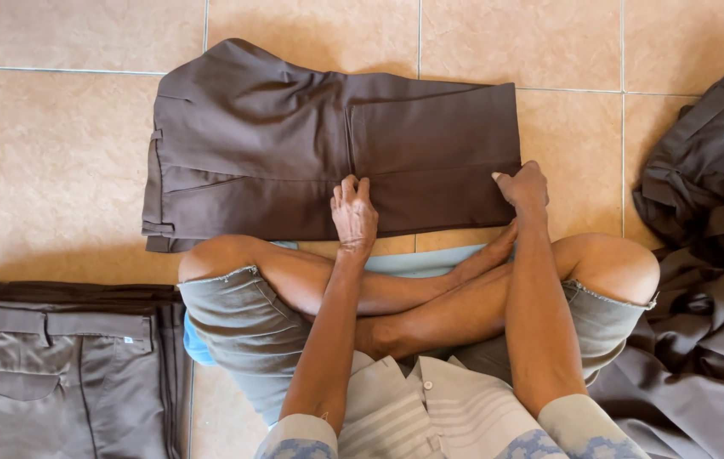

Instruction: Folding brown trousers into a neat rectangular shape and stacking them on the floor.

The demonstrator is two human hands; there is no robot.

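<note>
A pair of dark brown trousers [294,144] lies folded in half on the tiled floor in front of my crossed legs, waistband to the left. My left hand [353,212] rests flat on the near middle of the fabric, fingers slightly apart. My right hand [523,187] pinches the near right corner of the folded trouser legs.
A stack of folded grey-brown trousers [56,365] lies at my left knee. A loose heap of dark garments [710,221] sits to the right and runs down past my right knee. Beige floor tiles [56,153] surround the work.
</note>
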